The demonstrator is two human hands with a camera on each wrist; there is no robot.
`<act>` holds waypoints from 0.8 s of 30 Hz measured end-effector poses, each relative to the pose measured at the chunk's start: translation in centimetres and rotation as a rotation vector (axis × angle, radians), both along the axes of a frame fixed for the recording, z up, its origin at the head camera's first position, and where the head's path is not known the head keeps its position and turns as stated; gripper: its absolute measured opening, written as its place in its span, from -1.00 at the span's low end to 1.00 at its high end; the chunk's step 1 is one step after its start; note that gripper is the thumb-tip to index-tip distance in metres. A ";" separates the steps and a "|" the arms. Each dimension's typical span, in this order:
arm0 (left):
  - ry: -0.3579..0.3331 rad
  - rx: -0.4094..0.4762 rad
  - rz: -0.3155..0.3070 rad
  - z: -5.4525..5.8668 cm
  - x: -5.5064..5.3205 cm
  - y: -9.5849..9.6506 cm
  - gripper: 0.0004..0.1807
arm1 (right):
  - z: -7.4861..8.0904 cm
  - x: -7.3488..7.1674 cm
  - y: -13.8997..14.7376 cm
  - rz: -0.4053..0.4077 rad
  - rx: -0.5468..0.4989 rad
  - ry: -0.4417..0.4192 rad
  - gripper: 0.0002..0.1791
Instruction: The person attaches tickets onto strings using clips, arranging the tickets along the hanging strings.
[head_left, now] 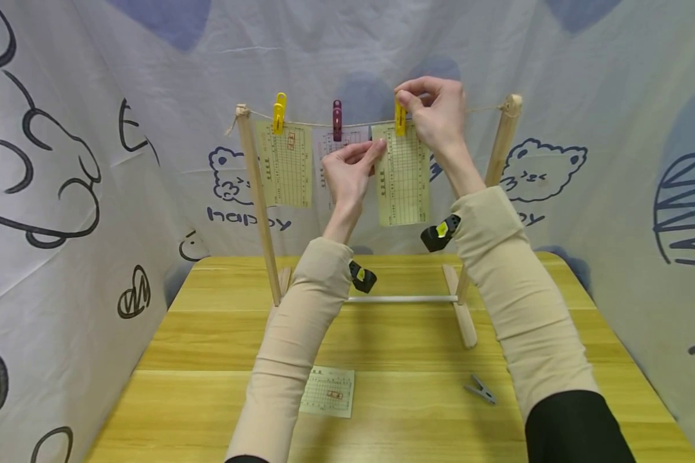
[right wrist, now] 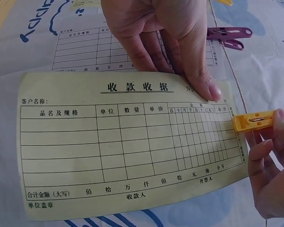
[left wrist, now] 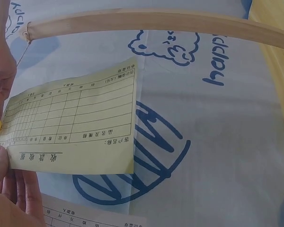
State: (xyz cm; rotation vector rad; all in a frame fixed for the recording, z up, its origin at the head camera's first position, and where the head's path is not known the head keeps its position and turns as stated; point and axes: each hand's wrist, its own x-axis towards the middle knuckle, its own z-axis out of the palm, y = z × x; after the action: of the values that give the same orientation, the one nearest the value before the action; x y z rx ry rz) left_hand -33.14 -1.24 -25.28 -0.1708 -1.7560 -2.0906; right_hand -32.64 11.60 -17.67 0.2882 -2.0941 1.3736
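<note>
A pale yellow receipt slip [head_left: 404, 183] with a printed grid hangs from the string [head_left: 483, 108] at the right. My left hand [head_left: 347, 175] pinches its upper left edge between thumb and fingers. At the slip's top edge, my right hand [head_left: 441, 116] pinches the upper end of a yellow clothespin [head_left: 400, 119]. The clothespin's jaws lie over the slip's edge at the string in the right wrist view, where the slip [right wrist: 85, 142] bows slightly. Left of it hang a whitish slip [head_left: 324, 145] under a maroon clothespin [head_left: 337, 121] and another yellow slip [head_left: 289, 173] under a yellow clothespin [head_left: 279, 114].
The string spans two wooden posts [head_left: 259, 212] of a stand, joined low down by a white rod [head_left: 402, 299]. On the wooden table [head_left: 399, 360] lie a receipt slip [head_left: 327, 392], partly behind the left forearm, and a grey clothespin [head_left: 482, 390]. Printed cloth [head_left: 168, 116] hangs behind.
</note>
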 end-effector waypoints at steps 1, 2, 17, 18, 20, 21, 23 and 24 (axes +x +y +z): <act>-0.002 0.001 0.001 0.0 0.0 0.0 -0.67 | 0.0 0.0 0.0 0.002 0.004 0.000 -0.74; -0.004 0.000 0.003 0.0 0.0 0.0 -0.67 | -0.1 0.0 0.0 0.003 0.005 -0.004 -0.74; 0.001 0.002 0.015 0.0 0.0 0.1 -0.67 | 0.0 0.1 0.1 0.014 0.048 -0.056 -0.70; -0.001 0.003 0.015 0.0 0.0 0.1 -0.67 | 0.0 0.1 0.2 0.014 0.051 -0.058 -0.70; -0.001 0.002 0.019 0.0 0.0 0.2 -0.67 | 0.1 0.1 0.2 0.017 0.054 -0.062 -0.70; -0.003 0.003 0.019 0.1 0.0 0.2 -0.67 | 0.0 0.1 0.2 0.020 0.054 -0.060 -0.70; -0.005 0.005 0.020 0.1 0.0 0.2 -0.67 | 0.0 0.1 0.2 0.027 0.053 -0.055 -0.70; -0.005 0.005 0.021 0.1 0.0 0.2 -0.67 | 0.0 0.1 0.3 0.031 0.054 -0.051 -0.71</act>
State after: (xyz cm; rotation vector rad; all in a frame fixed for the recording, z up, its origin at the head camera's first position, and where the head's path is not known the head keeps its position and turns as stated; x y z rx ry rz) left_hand -33.09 -1.07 -25.17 -0.1457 -1.7475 -2.0820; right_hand -32.56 11.85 -17.68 0.3114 -2.1793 1.3573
